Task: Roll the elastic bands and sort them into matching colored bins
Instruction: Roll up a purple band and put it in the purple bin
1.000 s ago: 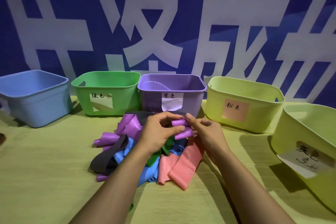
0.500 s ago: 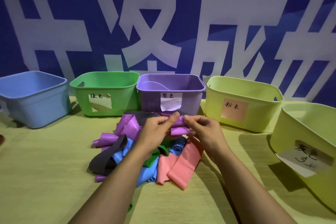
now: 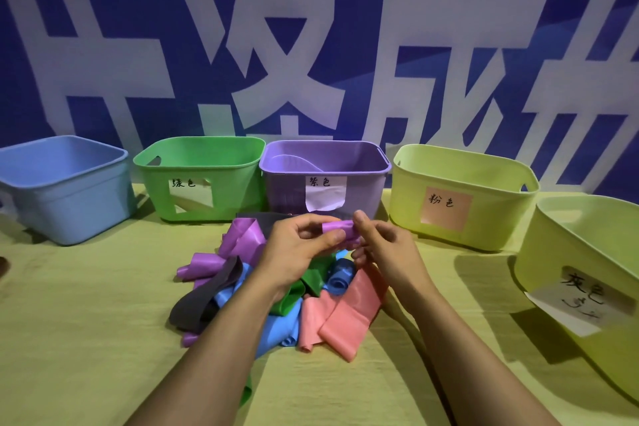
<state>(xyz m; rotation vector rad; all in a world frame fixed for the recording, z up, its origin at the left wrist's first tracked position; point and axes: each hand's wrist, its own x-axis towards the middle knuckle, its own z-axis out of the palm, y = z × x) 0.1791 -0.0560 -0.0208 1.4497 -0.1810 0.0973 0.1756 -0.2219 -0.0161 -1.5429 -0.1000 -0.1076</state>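
A small rolled purple band (image 3: pixel 337 229) is held above the pile, just in front of the purple bin (image 3: pixel 287 168). My left hand (image 3: pixel 297 249) pinches its left end between thumb and fingers, and my right hand (image 3: pixel 383 249) pinches its right end. Under my hands lies a heap of loose and rolled bands: purple (image 3: pixel 242 240), grey (image 3: pixel 207 294), blue (image 3: pixel 340 275), green (image 3: pixel 313 278) and pink (image 3: pixel 349 315). A pale band lies inside the purple bin.
Five bins line the back of the yellow-green table (image 3: pixel 86 339): blue (image 3: pixel 65 190), green (image 3: pixel 204 156), purple, a yellow-green one with a pink label (image 3: pixel 463 190), and another yellow-green one (image 3: pixel 587 252) at the right edge. A blue banner wall stands behind.
Both hands have lifted the purple band slightly toward the purple bin and rolled it tighter; the loose tail seen earlier is now wound in.
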